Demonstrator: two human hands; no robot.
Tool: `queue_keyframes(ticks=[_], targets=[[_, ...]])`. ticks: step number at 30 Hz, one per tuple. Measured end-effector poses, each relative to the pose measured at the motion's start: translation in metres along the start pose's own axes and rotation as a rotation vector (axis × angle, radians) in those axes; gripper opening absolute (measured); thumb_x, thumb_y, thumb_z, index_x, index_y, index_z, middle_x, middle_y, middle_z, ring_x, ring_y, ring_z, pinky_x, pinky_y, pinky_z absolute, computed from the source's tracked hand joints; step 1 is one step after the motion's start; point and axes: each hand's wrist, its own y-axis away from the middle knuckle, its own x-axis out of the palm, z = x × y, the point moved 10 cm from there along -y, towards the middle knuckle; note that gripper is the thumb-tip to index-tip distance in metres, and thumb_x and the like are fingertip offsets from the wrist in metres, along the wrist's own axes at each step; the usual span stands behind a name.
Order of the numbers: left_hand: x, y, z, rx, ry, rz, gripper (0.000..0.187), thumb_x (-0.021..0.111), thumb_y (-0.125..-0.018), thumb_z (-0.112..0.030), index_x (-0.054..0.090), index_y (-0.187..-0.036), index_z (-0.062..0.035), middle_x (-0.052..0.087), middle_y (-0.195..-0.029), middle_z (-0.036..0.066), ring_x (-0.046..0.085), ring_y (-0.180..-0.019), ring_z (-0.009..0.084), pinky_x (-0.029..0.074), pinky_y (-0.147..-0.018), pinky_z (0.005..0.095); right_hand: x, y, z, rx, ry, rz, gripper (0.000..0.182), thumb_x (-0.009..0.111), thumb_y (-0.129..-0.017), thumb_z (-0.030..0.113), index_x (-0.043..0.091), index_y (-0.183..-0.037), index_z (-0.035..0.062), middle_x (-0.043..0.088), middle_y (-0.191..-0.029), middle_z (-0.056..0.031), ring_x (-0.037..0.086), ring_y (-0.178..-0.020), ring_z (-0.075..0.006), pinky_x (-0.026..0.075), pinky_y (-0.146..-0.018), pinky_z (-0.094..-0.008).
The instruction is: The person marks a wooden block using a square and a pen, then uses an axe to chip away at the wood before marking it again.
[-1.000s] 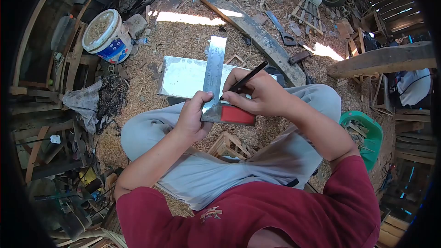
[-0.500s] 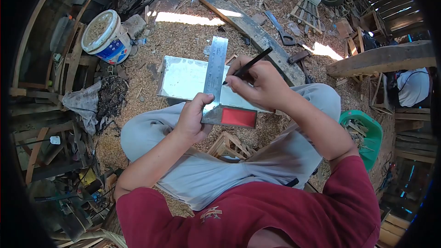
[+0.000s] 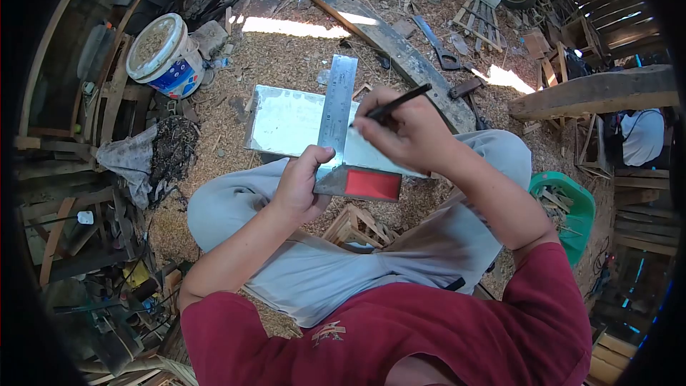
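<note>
A metal try square (image 3: 337, 111) with a red-inset stock lies across a pale, whitish flat-topped block (image 3: 286, 120) in front of my folded legs. My left hand (image 3: 304, 182) grips the square near its corner, thumb on top of the blade, the stock against the block's near side. In my right hand (image 3: 404, 129) is a black pencil or pen (image 3: 397, 102), pinched at a slant. Its lower end is close to the blade's right edge; whether it touches the surface is hard to tell. My right fingers hide part of the block.
Beyond the block lies a long plank (image 3: 389, 46), with a handsaw (image 3: 437, 44) to its right. A white bucket (image 3: 166, 57) stands at left, and a green basin (image 3: 572, 207) of wood scraps at right. A small wooden frame (image 3: 357, 227) sits between my legs. Shavings cover the ground.
My right hand and the black pencil or pen have shifted slightly to the right, and the pencil's tilt is flatter. The left hand and square have stayed nearly in place.
</note>
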Motion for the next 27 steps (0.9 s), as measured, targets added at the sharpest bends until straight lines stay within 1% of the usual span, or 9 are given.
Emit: queue_keyframes(ticks=[3,4,7,11,12,15,21,23,27], targets=[[0.008,0.005,-0.001,-0.005,-0.023,-0.003,0.036,0.059,-0.104,-0.022,0.064,-0.131,0.0007,0.076,-0.119,0.013,0.077,-0.108,0.0253,0.059,-0.102,0.0419,-0.012,-0.004,-0.009,0.057,0.029,-0.089,0.013,0.076,-0.099,0.014,0.072,-0.103,0.0025,0.066,-0.079,-0.0119,0.066,-0.067,-0.0262,0.051,-0.063,-0.0376],[0.010,0.006,-0.001,-0.004,-0.030,0.002,0.036,0.059,-0.104,-0.022,0.064,-0.131,0.0008,0.076,-0.119,0.013,0.077,-0.108,0.0253,0.059,-0.102,0.0420,-0.012,-0.004,-0.011,0.113,0.054,-0.064,0.014,0.077,-0.099,0.015,0.072,-0.103,0.0031,0.067,-0.079,-0.0114,0.067,-0.067,-0.0265,0.050,-0.063,-0.0381],[0.010,0.006,-0.002,-0.004,-0.041,0.015,0.035,0.060,-0.104,-0.022,0.065,-0.130,0.0006,0.077,-0.119,0.013,0.077,-0.108,0.0250,0.059,-0.102,0.0419,-0.003,0.003,0.006,-0.035,0.055,0.021,0.010,0.077,-0.099,0.009,0.071,-0.104,0.0031,0.067,-0.083,-0.0030,0.057,-0.067,-0.0091,0.044,-0.058,-0.0290],[0.009,0.006,0.000,-0.021,-0.009,0.046,0.034,0.060,-0.103,-0.022,0.065,-0.129,0.0008,0.077,-0.118,0.013,0.077,-0.107,0.0245,0.060,-0.101,0.0412,0.010,0.010,0.014,-0.099,-0.030,0.114,0.008,0.078,-0.098,0.008,0.072,-0.101,0.0035,0.068,-0.085,-0.0041,0.059,-0.069,-0.0097,0.045,-0.060,-0.0290],[0.009,0.007,-0.001,-0.012,-0.008,0.032,0.034,0.060,-0.104,-0.021,0.065,-0.129,0.0018,0.077,-0.117,0.013,0.076,-0.106,0.0241,0.060,-0.099,0.0406,0.005,0.008,0.017,-0.110,-0.001,0.071,0.008,0.077,-0.098,0.006,0.071,-0.101,0.0022,0.069,-0.086,-0.0040,0.061,-0.069,-0.0106,0.046,-0.060,-0.0294],[0.016,0.011,-0.002,-0.008,-0.014,0.006,0.035,0.060,-0.105,-0.020,0.065,-0.130,0.0040,0.077,-0.116,0.013,0.076,-0.103,0.0235,0.061,-0.095,0.0396,-0.012,0.003,-0.008,0.048,-0.025,-0.102,0.010,0.076,-0.100,0.011,0.070,-0.103,0.0026,0.067,-0.082,-0.0092,0.067,-0.070,-0.0188,0.051,-0.065,-0.0339],[0.019,0.011,-0.002,-0.030,-0.003,-0.006,0.034,0.060,-0.105,-0.020,0.065,-0.129,0.0043,0.077,-0.115,0.013,0.077,-0.102,0.0235,0.061,-0.095,0.0397,-0.023,0.000,-0.006,0.005,0.016,-0.176,0.010,0.074,-0.101,0.010,0.070,-0.102,0.0004,0.066,-0.081,-0.0071,0.061,-0.064,-0.0146,0.046,-0.060,-0.0317],[0.016,0.010,-0.002,-0.032,0.029,-0.030,0.034,0.060,-0.105,-0.020,0.065,-0.128,0.0043,0.077,-0.114,0.013,0.077,-0.101,0.0235,0.061,-0.095,0.0396,-0.020,0.002,-0.007,0.017,-0.038,-0.156,0.011,0.075,-0.101,0.010,0.070,-0.102,0.0009,0.066,-0.082,-0.0064,0.060,-0.065,-0.0141,0.046,-0.059,-0.0311],[0.018,0.010,-0.004,-0.007,0.043,-0.001,0.033,0.060,-0.105,-0.020,0.065,-0.127,0.0046,0.077,-0.113,0.013,0.077,-0.099,0.0231,0.061,-0.094,0.0393,-0.002,0.007,0.004,-0.031,-0.031,-0.015,0.011,0.077,-0.099,0.011,0.070,-0.102,0.0027,0.067,-0.082,-0.0058,0.064,-0.066,-0.0138,0.048,-0.058,-0.0298]])
